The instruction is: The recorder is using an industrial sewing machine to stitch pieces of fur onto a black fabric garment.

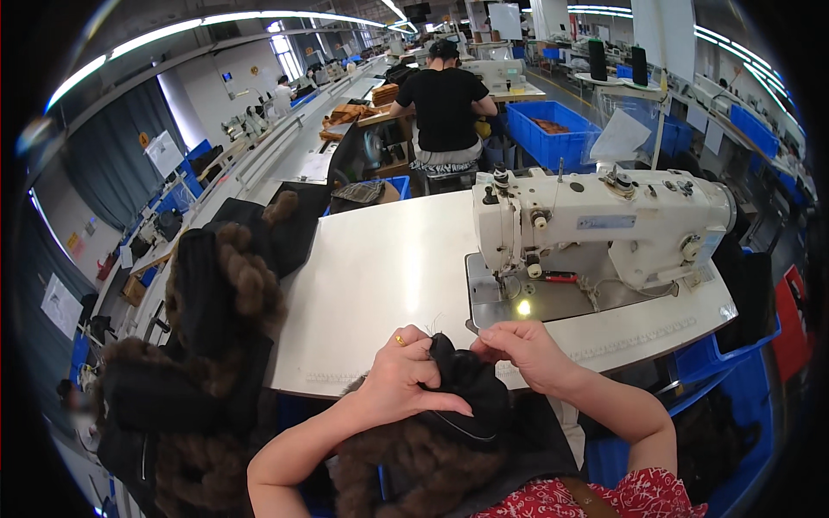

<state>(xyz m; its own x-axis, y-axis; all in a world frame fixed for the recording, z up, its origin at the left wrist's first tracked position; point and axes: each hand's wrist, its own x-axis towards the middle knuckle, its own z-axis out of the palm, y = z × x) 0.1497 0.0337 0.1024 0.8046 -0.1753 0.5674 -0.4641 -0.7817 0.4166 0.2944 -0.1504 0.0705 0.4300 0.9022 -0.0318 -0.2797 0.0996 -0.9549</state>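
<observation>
A black garment with brown fur trim (471,393) lies across my lap and rises to the table's front edge. My left hand (395,375) is closed on its bunched black cloth, the thumb lying along the fold; a ring shows on one finger. Fine loose threads stick up beside those fingers. At the right side of the same cloth, my right hand (527,352) is closed in a pinch at its upper edge. What exactly sits between the right fingertips is too small to make out. Just beyond my hands stands a white sewing machine (596,220) with its lamp lit.
Red-handled thread snips (557,277) lie on the machine bed. More black, fur-trimmed garments (216,302) are heaped at the left of the white table (380,259). Blue bins (725,432) stand low at the right. Ahead, a person in black (445,108) sits at another machine.
</observation>
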